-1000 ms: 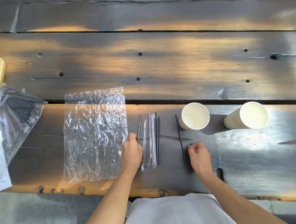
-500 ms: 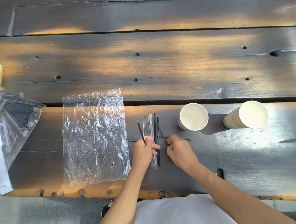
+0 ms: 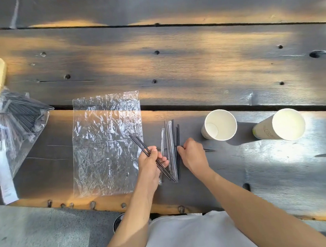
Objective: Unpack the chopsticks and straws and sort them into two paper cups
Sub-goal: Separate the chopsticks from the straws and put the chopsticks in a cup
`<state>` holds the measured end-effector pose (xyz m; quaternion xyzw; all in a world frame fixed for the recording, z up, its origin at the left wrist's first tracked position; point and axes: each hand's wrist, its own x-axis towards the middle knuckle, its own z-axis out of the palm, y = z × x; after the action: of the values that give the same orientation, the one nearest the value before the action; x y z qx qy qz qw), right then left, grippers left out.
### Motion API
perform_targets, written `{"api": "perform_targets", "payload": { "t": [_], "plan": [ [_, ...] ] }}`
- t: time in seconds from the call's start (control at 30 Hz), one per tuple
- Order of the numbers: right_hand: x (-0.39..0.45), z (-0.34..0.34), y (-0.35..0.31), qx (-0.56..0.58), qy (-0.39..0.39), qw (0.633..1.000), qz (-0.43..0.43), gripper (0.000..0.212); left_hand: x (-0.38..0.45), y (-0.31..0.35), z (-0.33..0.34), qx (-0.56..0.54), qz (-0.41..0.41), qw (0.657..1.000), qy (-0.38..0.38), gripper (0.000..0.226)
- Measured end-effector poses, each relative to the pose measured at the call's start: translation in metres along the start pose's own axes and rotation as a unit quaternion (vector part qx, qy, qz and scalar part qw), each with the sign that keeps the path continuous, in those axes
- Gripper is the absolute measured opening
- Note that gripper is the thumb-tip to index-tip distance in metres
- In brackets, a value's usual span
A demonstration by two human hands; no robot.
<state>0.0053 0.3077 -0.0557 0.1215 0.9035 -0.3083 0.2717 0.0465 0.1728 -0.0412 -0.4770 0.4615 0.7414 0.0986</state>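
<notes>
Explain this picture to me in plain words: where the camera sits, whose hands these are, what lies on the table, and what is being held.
There is no machine here. A person wears a wide-angle camera on the head, looking down at their own bare hands over a dark wooden table. The left hand holds two thin black sticks, tilted up to the left. The right hand reaches into a small pile of wrapped and loose sticks lying on the table; whether it grips one I cannot tell. An empty clear plastic bag lies flat to the left. Two empty paper cups wait on the right. A fuller bag sits far left.
</notes>
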Motion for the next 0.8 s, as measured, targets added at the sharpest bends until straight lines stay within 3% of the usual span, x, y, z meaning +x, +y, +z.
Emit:
{"api": "perform_targets", "payload": {
  "t": [0.17, 0.47, 0.63, 0.8],
  "plan": [
    [0.004, 0.009, -0.02, -0.082, -0.01, 0.997, -0.004, 0.031, 0.002, 0.0, -0.001, 0.038, -0.003, 0.999, 0.004, 0.009],
    [0.009, 0.014, -0.038, -0.101, -0.035, 0.994, 0.011, 0.013, 0.001, 0.003, -0.004, 0.078, -0.005, 0.997, -0.003, 0.011],
    [0.017, -0.001, -0.033, 0.012, -0.072, 0.997, 0.032, 0.01, 0.0, 0.006, -0.005, 0.099, 0.009, 0.995, -0.017, 0.011],
    [0.002, -0.027, -0.033, 0.177, -0.219, 0.959, -0.023, 0.017, -0.003, 0.012, 0.005, 0.111, -0.005, 0.991, -0.078, 0.017]
  ]
}}
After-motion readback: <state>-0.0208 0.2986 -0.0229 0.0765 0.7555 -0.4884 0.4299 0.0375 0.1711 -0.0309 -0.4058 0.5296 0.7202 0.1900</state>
